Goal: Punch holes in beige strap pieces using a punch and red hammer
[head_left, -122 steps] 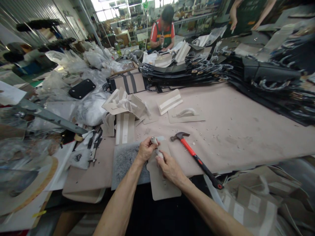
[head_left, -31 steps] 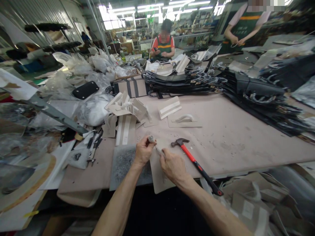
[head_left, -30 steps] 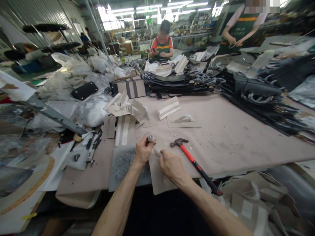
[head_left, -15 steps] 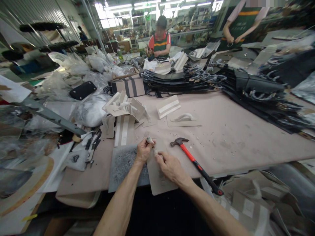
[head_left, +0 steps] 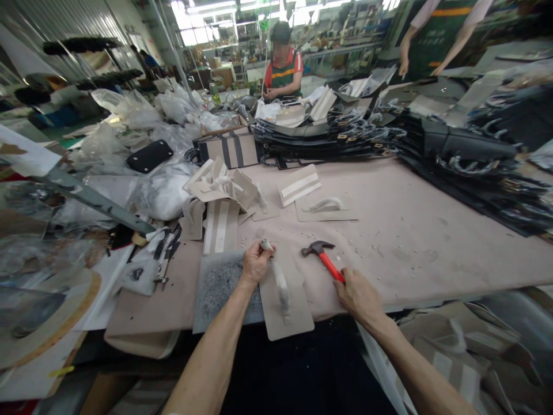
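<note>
My left hand (head_left: 256,262) is closed around a short, pale, rod-like tool (head_left: 266,245) with a metal-looking top. It holds this at the far end of a beige panel (head_left: 298,320). A plastic-wrapped handle (head_left: 281,288) runs along that panel, which overhangs the table's front edge. Under its left side lies a speckled grey plate (head_left: 218,288). My right hand (head_left: 359,293) is wrapped round the red and black grip of a claw hammer (head_left: 322,251), whose head rests on the table to the right of the panel.
Beige panels with wrapped handles (head_left: 326,208) and a heap of beige pieces (head_left: 220,187) lie beyond my hands. Stacked black bag parts (head_left: 319,141) line the back. Small tools (head_left: 166,253) sit at left. Two co-workers (head_left: 283,75) stand or sit across the table.
My right hand has left the handle on the panel and moved right onto the hammer's grip. My left hand still holds the rod-like tool in about the same place.
</note>
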Demonstrator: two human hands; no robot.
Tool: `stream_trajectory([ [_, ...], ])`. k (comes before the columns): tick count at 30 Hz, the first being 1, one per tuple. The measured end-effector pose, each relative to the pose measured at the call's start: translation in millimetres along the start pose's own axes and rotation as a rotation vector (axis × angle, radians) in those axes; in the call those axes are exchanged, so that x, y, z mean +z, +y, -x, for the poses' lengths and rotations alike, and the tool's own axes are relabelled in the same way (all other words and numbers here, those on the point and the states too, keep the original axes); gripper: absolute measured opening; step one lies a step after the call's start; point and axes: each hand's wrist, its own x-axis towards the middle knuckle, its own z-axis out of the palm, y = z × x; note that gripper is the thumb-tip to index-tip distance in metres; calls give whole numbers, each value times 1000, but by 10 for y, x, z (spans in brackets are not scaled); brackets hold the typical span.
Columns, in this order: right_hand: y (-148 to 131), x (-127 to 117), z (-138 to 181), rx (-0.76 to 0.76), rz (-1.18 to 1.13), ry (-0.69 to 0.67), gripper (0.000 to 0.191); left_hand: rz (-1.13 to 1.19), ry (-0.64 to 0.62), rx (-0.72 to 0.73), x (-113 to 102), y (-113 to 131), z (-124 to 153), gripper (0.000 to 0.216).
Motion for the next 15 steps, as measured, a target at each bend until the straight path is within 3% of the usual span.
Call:
stream_trajectory([
  [4,-76,-46,6,-54,9,111,22,129,72,-38,-5,7,-16,42],
  [8,-488,-147,157,-206,-368,234,36,83,146,27,-26,24,12,34],
  [11,-928,-155,367,-364,-554,134,54,-66,261,89,-85,52,151,19],
  [15,-1241,-86,365,-374,-432,-11,60,-69,369,58,-313,-12,266,13],
])
